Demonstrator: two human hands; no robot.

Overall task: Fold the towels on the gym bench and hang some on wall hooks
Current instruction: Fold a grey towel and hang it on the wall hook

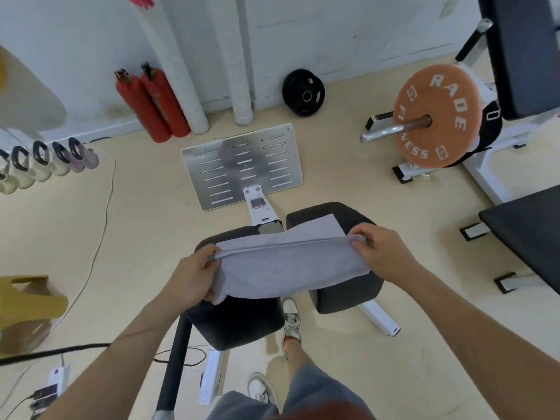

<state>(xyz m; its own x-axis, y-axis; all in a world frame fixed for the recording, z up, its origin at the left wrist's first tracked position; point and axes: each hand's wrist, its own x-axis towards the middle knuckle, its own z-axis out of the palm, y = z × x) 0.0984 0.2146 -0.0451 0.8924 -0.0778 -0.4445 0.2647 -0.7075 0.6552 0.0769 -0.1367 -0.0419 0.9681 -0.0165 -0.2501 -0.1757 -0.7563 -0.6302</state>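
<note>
Gym: weight plate (438, 116), padded bench (342, 292), kettlebells (42, 162)

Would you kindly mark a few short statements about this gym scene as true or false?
1. The left hand and the right hand both grip the grey cloth towel. True.
2. The orange round weight plate lies flat on the floor. False: it sits on a steel bar.
3. Three red fire extinguishers stand by the wall. False: two red fire extinguishers stand there.
4. The black round weight plate leans against the white wall. True.
</note>
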